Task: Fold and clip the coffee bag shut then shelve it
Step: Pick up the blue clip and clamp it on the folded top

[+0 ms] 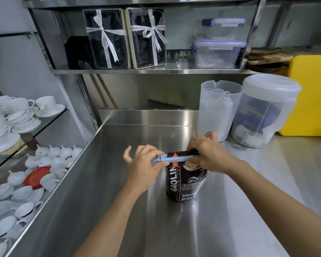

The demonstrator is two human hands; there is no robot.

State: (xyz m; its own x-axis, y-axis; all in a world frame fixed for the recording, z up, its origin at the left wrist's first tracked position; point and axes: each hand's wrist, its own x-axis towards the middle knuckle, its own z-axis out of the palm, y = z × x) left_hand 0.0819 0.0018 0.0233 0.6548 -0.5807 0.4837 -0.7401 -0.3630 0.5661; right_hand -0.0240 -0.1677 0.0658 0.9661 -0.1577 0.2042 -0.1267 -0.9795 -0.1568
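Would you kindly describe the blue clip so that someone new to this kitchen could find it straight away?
Start at the steel counter and find the black coffee bag standing upright near its middle. The clip is the thin pale-blue bar lying across the bag's folded top, held between the left hand and right hand. Nothing else on the counter is a slim blue stick.

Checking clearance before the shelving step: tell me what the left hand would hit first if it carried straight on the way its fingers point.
Probably nothing nearby: the left hand points up-left over bare counter; depth is unclear.
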